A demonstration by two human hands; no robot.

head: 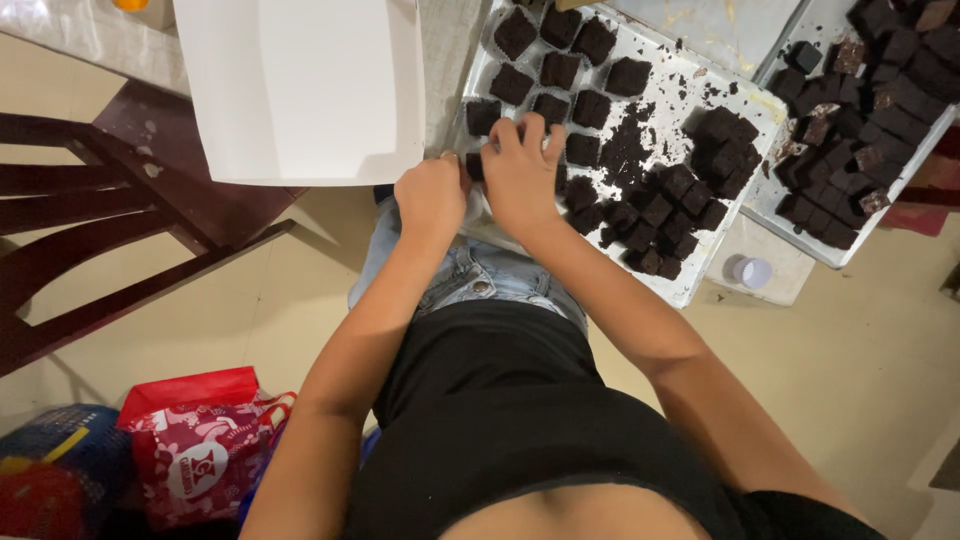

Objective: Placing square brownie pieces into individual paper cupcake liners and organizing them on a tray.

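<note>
- The step in hand looks like seating one brownie piece [476, 166] into its paper cup at the near left corner of the metal tray [700, 95], in the row of cupped brownies [553, 68].
- The right hand [522, 170] lies flat over that piece, its fingers [533, 133] stretched forward and slightly spread, pressing down rather than pinching. The piece itself is mostly hidden under them.
- The left hand [432, 193] sits just beside, curled, with its fingertips against the tray's near edge by the same piece; I cannot tell whether it pinches the paper or only steadies it.
- To do this well, I judge that light, even pressure matters: the cake is soft and sheds crumbs, as the loose crumbs [628, 150] in the middle of the tray show.
- Holding the cup's rim with the left hand while the right lowers the piece straight should keep the paper from folding under.
- Keeping the new cup touching its neighbours, in line with them, would keep the rows tidy.
- The brownies are very dark brown, roughly cube-shaped, with matte, crumbly cut faces; those in cups stand apart in neat rows.
- A heap of bare pieces [672, 215] lies on the right part of the same tray, waiting.
- A second tray [800, 215] of cut brownies stands further right on the tabletop, and a white box [300, 90] lies to the left.
</note>
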